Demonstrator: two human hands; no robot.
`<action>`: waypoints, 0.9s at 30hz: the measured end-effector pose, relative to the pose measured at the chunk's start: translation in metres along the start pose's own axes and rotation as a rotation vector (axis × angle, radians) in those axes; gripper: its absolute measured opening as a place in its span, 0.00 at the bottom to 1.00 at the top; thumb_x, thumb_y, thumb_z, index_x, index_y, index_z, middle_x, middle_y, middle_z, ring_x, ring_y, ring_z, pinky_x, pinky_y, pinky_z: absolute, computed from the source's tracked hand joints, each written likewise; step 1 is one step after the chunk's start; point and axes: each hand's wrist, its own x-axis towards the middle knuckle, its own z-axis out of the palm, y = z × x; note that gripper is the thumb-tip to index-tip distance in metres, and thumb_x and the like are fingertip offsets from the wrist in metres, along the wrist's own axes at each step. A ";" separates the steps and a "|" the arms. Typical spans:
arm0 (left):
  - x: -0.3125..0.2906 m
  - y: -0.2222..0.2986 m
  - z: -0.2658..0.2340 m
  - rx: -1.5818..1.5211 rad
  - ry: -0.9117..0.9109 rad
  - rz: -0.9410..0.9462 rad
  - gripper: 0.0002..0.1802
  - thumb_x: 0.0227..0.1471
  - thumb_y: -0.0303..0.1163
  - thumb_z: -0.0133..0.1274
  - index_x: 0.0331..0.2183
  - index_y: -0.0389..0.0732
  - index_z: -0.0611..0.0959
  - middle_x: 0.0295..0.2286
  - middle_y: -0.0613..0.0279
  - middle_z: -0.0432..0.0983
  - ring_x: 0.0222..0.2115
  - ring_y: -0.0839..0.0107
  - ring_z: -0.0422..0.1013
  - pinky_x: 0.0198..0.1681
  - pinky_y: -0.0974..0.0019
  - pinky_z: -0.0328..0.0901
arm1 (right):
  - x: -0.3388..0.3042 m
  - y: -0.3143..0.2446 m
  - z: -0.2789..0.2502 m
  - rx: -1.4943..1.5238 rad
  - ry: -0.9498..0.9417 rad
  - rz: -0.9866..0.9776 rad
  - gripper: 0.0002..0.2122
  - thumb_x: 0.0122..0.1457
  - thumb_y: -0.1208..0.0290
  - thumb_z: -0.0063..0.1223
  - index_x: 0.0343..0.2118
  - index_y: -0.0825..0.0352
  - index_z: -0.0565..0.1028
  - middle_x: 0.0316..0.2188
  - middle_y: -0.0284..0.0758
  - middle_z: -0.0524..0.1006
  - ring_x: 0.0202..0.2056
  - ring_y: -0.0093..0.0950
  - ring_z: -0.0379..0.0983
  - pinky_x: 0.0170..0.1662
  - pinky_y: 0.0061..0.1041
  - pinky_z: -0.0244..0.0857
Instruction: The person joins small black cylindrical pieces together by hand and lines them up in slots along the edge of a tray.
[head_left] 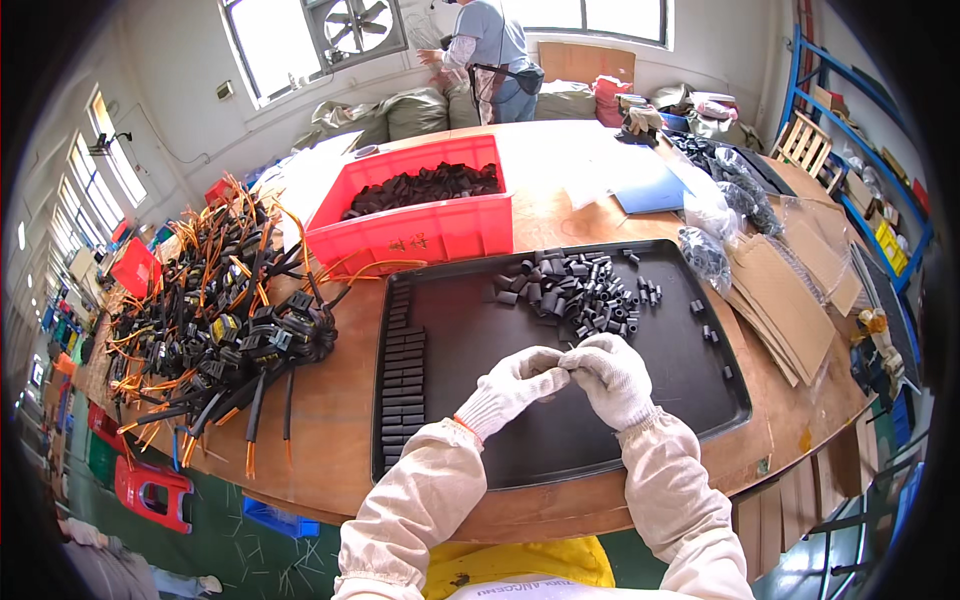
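Over the middle of a black tray (462, 345), my white-gloved left hand (508, 390) and right hand (612, 380) meet with fingertips pinched together. Whatever sits between them is too small and covered to name. Beyond my hands, a loose heap of short black tube pieces (585, 292) lies toward the tray's far side, with a few strays along its right. Down the tray's left edge, black tube pieces (403, 378) are lined up side by side in a neat column.
A red bin (475, 225) of black parts stands behind the tray. Bundled black-and-orange wire harnesses (235, 330) crowd the left. Flattened cardboard (780, 320) and plastic bags (705, 258) lie right. A red stool (155, 492) is on the floor; another person (500, 55) stands at the back.
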 end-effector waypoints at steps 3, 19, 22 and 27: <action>-0.003 0.002 -0.001 -0.017 0.019 0.003 0.21 0.56 0.39 0.62 0.49 0.42 0.79 0.38 0.69 0.78 0.39 0.80 0.72 0.43 0.69 0.69 | 0.000 -0.002 0.001 -0.012 -0.029 -0.024 0.15 0.44 0.85 0.61 0.35 0.60 0.81 0.32 0.34 0.78 0.38 0.35 0.76 0.43 0.30 0.71; -0.003 0.005 0.005 -0.113 -0.012 -0.054 0.24 0.56 0.38 0.62 0.50 0.37 0.79 0.36 0.64 0.79 0.35 0.76 0.74 0.40 0.67 0.72 | -0.011 0.008 0.007 0.666 0.046 0.352 0.10 0.57 0.88 0.51 0.41 0.71 0.77 0.40 0.36 0.80 0.41 0.24 0.77 0.46 0.22 0.72; -0.004 0.002 0.003 -0.144 0.004 -0.041 0.23 0.56 0.38 0.62 0.49 0.37 0.79 0.36 0.64 0.78 0.35 0.75 0.73 0.40 0.66 0.72 | -0.011 0.005 0.007 0.544 0.015 0.298 0.11 0.57 0.88 0.51 0.41 0.71 0.78 0.40 0.37 0.80 0.41 0.25 0.77 0.46 0.23 0.72; -0.004 0.003 0.001 -0.145 -0.004 -0.026 0.21 0.58 0.37 0.59 0.49 0.37 0.78 0.36 0.65 0.77 0.35 0.76 0.72 0.41 0.67 0.71 | -0.005 -0.001 0.003 0.401 -0.020 0.255 0.11 0.55 0.88 0.51 0.40 0.70 0.78 0.42 0.38 0.79 0.42 0.26 0.78 0.45 0.24 0.73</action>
